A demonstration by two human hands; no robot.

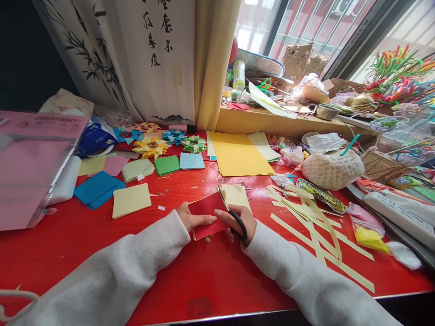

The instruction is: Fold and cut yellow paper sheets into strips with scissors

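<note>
My left hand (192, 219) pinches a small stack of red paper (206, 208) by its left side, thumb on top; a pale edge shows beneath the red sheet. My right hand (247, 222) has a pair of scissors (242, 226) with black handles round its fingers. The blades point away from me along the right edge of the red paper, and my right thumb lies on the sheet. Just behind, partly covered, lies a pile of cream paper (238, 194). Another cream stack (132, 200) rests to the left on the red table (170, 280).
Blue paper (98, 188), green paper (166, 165) and yellow sheets (243, 154) lie farther back, near folded paper stars (151, 147). Cut cream strips (316, 226) spread at right, beside a netted coconut-like object (333, 170) with a straw. A pink plastic folder (34, 167) stands at left.
</note>
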